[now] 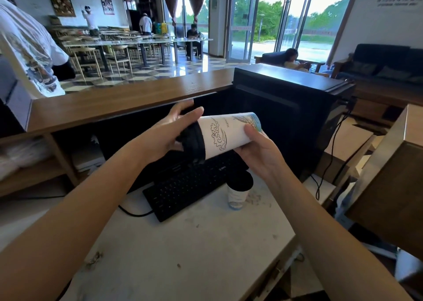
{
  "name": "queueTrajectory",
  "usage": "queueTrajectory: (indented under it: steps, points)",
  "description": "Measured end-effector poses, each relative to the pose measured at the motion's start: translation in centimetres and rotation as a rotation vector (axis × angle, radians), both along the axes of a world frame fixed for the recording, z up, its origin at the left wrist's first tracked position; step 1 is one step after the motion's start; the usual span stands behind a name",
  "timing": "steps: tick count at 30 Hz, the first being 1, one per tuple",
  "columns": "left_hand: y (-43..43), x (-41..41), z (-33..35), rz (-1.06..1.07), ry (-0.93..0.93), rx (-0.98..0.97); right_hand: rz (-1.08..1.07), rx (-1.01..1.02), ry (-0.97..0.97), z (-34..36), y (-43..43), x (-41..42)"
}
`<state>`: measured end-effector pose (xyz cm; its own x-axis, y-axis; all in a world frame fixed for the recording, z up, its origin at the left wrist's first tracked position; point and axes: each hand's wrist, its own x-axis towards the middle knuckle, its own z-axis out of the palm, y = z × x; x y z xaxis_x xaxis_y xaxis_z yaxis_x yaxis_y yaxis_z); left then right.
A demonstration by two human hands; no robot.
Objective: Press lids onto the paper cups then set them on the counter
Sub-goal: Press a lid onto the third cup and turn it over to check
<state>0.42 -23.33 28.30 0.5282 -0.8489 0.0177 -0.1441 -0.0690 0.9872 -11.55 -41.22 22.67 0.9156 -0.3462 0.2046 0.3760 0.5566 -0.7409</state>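
Observation:
A white paper cup [225,133] with line drawings lies on its side in the air above the keyboard, its base pointing right. My right hand [258,154] grips its base end from below. A black lid [193,143] sits on the cup's mouth at the left end, and my left hand [170,131] lies flat against the lid, fingers stretched out. A second paper cup [238,194] with a black lid stands upright on the white counter [194,243], just right of the keyboard.
A black keyboard [185,188] with its cable lies on the counter. A black monitor back [281,108] rises behind it. A raised wooden ledge [128,101] runs across the far side. A wooden box [389,181] juts in at the right. A person in a white shirt [29,48] stands beyond the ledge at the left.

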Motion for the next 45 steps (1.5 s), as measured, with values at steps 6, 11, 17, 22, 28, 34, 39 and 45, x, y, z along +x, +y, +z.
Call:
queueTrajectory:
  steps: [6, 11, 17, 22, 28, 34, 39, 45]
  points:
    - [0.5, 0.2, 0.1, -0.028, 0.284, 0.097, 0.076, -0.07, -0.052, 1.1, -0.3, 0.4]
    - [0.0, -0.4, -0.7, 0.152, -0.166, 0.068, 0.118, 0.057, -0.018, -0.7, 1.6, 1.2]
    - [-0.1, 0.0, -3.5, 0.143, -0.42, 0.086, -0.035, -0.076, 0.076, 0.1, 1.3, 2.2]
    - [-2.7, 1.8, -3.6, 0.038, -0.473, 0.103, -0.211, -0.432, 0.219, 2.1, 0.3, 3.6]
    - [-8.1, 4.0, -3.0, 0.154, -0.454, 0.098, -0.403, -0.761, 0.389, 5.0, -1.4, 6.2]
    - [-10.8, 4.8, -3.3, 0.196, -0.399, 0.079, -0.319, -0.906, 0.523, 6.5, -3.8, 7.8]
    - [-12.4, 4.2, -3.9, 0.278, -0.475, 0.138, -0.338, -1.01, 0.65, 7.4, -4.8, 8.1]
    - [-13.7, 4.0, -4.5, 0.31, -0.507, 0.244, -0.592, -1.275, 0.792, 7.7, -4.5, 8.9]
